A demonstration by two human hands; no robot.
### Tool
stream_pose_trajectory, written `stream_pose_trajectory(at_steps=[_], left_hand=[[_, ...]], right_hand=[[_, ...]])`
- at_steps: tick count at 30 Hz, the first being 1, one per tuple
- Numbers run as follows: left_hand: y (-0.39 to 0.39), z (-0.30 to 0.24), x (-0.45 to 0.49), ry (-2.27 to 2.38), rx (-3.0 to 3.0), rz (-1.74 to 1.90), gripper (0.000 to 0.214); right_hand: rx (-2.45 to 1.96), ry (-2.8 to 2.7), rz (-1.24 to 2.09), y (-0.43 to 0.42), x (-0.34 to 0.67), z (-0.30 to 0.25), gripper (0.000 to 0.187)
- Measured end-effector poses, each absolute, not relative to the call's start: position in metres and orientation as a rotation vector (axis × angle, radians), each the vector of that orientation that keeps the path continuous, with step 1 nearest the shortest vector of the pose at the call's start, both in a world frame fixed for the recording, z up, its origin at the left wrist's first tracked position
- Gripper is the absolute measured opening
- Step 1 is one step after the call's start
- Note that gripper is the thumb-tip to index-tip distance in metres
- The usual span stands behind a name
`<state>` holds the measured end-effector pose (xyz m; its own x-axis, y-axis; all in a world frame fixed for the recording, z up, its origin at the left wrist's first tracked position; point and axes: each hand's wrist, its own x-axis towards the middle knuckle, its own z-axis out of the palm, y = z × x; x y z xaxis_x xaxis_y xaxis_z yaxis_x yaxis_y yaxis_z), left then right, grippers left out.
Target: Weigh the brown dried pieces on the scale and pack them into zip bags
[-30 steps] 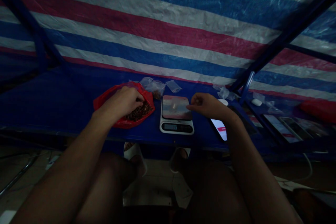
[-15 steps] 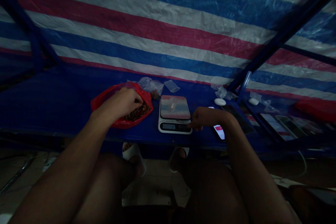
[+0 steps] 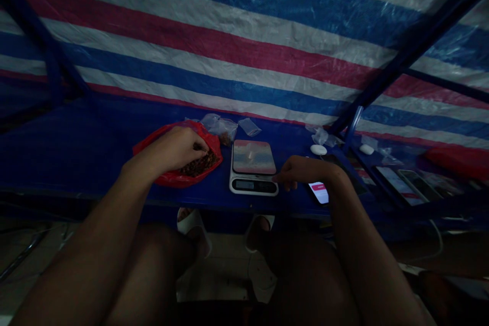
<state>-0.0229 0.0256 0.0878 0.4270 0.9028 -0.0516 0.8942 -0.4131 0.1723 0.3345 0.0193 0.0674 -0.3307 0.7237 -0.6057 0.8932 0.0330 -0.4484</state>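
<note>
Dimness hides the digits on the scale [image 3: 263,165] and the writing on the phone [image 3: 321,193]. My left hand [image 3: 179,148] is in the red bag [image 3: 178,180], fingertips bunched over brown bits [image 3: 200,164]; my right hand [image 3: 298,169] curls, one finger at the scale's front. Whether either pinches anything, I cannot tell.

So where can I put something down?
Widest: blue table left of the red bag, up to the striped sheet. Smaller: between the scale and white oval thing. Crowded: red bag to scale, clear bags behind; around lit phone.
</note>
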Motion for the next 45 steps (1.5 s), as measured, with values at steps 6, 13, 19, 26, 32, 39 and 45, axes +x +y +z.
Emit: stream_pose_trajectory(at_steps=[6,13,19,26,32,39,45], left_hand=[[0.025,0.107,-0.017,1.557,2.511,0.155,0.03],[0.042,0.125,0.038,1.294,2.579,0.288,0.03],[0.056,0.129,0.088,1.172,2.647,0.222,0.028],[0.063,0.111,0.101,1.198,2.653,0.176,0.037],[0.066,0.107,0.096,1.211,2.653,0.114,0.037],[0.07,0.104,0.093,1.161,2.688,0.121,0.037],[0.066,0.109,0.093,1.18,2.65,0.09,0.036]], right_hand=[[2.041,2.209,-0.808,0.02,0.331,0.076,0.048],[2.361,2.376,-0.388,0.024,0.31,0.072,0.035],[2.468,2.514,-0.381,0.024,0.301,0.068,0.028],[2.411,2.725,-0.472,0.026,0.302,0.065,0.025],[2.376,2.875,-0.456,0.028,0.302,0.062,0.023],[2.336,2.924,-0.475,0.03,0.299,0.062,0.021],[2.31,2.933,-0.502,0.029,0.298,0.063,0.021]])
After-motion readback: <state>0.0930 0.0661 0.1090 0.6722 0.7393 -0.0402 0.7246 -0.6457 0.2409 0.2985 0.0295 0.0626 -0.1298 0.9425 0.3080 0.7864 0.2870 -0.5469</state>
